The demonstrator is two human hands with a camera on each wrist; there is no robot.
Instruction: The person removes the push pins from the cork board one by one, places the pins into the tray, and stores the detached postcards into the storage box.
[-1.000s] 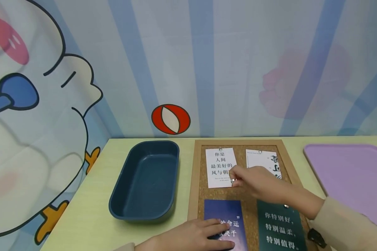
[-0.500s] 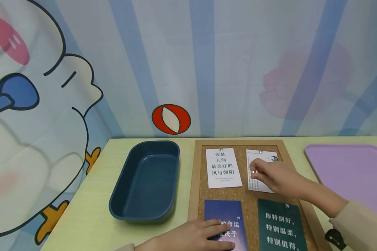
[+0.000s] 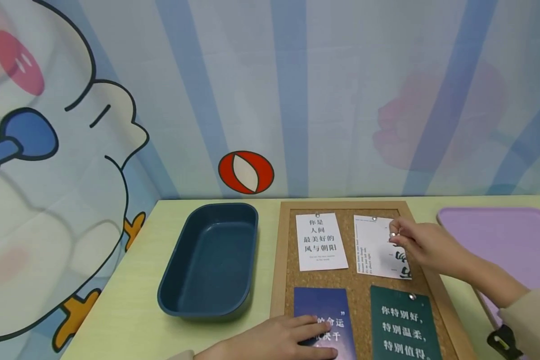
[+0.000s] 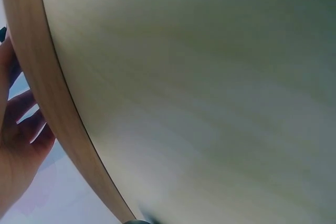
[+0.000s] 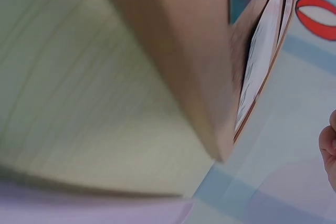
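Observation:
A wood-framed cork board (image 3: 360,281) lies on the table with several printed cards on it. My left hand (image 3: 276,340) rests with straight fingers on the purple card (image 3: 319,300) at the lower left. My right hand (image 3: 425,247) pinches a small shiny pushpin (image 3: 393,235) between thumb and finger. It hovers over the right edge of the upper-right white card (image 3: 373,250), covering part of its print. Another white card (image 3: 320,245) is at the upper left, and a dark green card (image 3: 402,325) at the lower right. Pins sit at the tops of these three cards.
A dark blue plastic basin (image 3: 209,260) stands left of the board. To the right lies a purple tray (image 3: 499,235). The yellowish table (image 3: 117,315) meets a printed cloth backdrop (image 3: 333,100) at the rear.
My right hand has moved rightward with the pushpin, from the upper-left white card across the upper-right one, uncovering the left card. The left hand has stayed on the purple card.

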